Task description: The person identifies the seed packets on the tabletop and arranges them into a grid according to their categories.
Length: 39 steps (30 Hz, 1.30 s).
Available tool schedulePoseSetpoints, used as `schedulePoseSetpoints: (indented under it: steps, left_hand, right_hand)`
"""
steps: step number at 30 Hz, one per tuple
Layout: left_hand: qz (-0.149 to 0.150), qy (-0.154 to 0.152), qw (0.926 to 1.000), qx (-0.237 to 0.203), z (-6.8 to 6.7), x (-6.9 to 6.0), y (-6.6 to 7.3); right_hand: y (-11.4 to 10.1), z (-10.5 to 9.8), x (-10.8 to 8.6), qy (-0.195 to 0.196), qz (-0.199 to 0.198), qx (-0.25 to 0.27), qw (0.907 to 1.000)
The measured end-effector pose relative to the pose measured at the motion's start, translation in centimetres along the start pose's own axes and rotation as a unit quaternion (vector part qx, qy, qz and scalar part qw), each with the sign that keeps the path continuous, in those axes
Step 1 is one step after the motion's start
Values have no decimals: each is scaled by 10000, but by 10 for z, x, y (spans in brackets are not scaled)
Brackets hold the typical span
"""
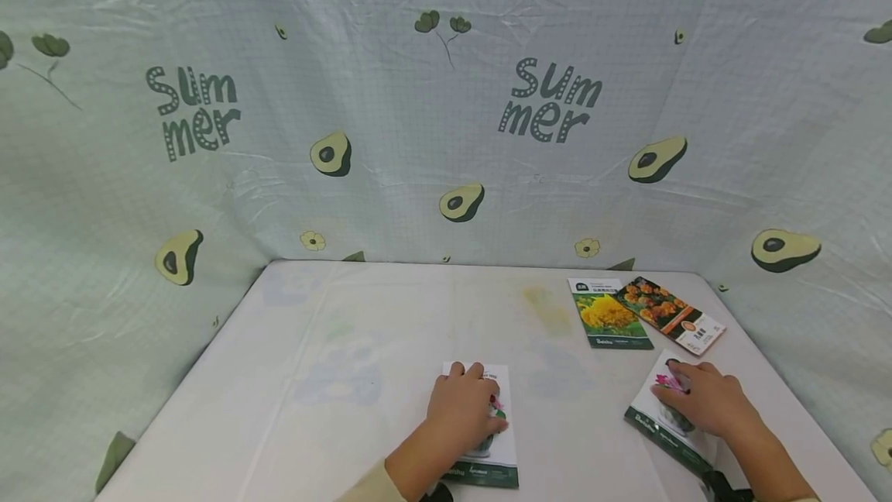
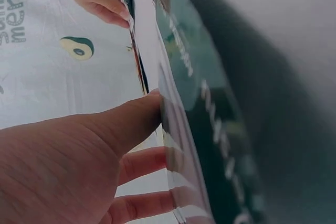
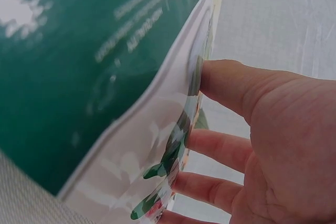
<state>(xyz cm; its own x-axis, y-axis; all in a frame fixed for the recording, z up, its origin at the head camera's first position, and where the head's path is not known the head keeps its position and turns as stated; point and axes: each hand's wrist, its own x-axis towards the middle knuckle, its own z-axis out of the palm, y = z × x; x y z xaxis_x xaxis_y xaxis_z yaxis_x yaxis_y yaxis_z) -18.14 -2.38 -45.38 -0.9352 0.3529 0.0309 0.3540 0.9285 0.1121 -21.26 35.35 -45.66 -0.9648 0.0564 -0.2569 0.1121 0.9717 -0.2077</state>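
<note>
My left hand [image 1: 463, 413] lies over a white seed packet [image 1: 503, 378] with a dark green bottom band and a pink flower picture, near the table's front middle. In the left wrist view, thumb and fingertips touch the face of this packet [image 2: 197, 103]; its lower edge curves and casts a shadow. At the right, my right hand [image 1: 711, 401] rests its spread fingers on a similar white and green packet [image 1: 658, 434], which lies tilted. The right wrist view has the fingertips against the face of that packet [image 3: 79, 51], with no finger seen underneath.
Behind the right hand lie a yellow-flower seed packet [image 1: 606, 316] and an orange-flower one [image 1: 648, 297], whose corner overlaps the yellow one. A pale cloth covers the table [image 1: 334, 393]. An avocado-print curtain [image 1: 390, 107] hangs behind and along both sides.
</note>
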Motion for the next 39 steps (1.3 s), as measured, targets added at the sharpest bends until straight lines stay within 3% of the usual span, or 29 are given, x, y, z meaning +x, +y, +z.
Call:
schedulePoseSetpoints:
  steps: [17,30,39]
  left_hand:
    - [-53,-22,10000,-42,5,-9,-17]
    - [79,185,9998,-92,2,-18,-32]
    - [122,164,9997,-140,-2,-21,-39]
  right_hand:
    - [3,5,2,141,-56,28,9999]
    - [3,5,2,142,-7,49,9999]
    - [1,5,3,133,24,33,9999]
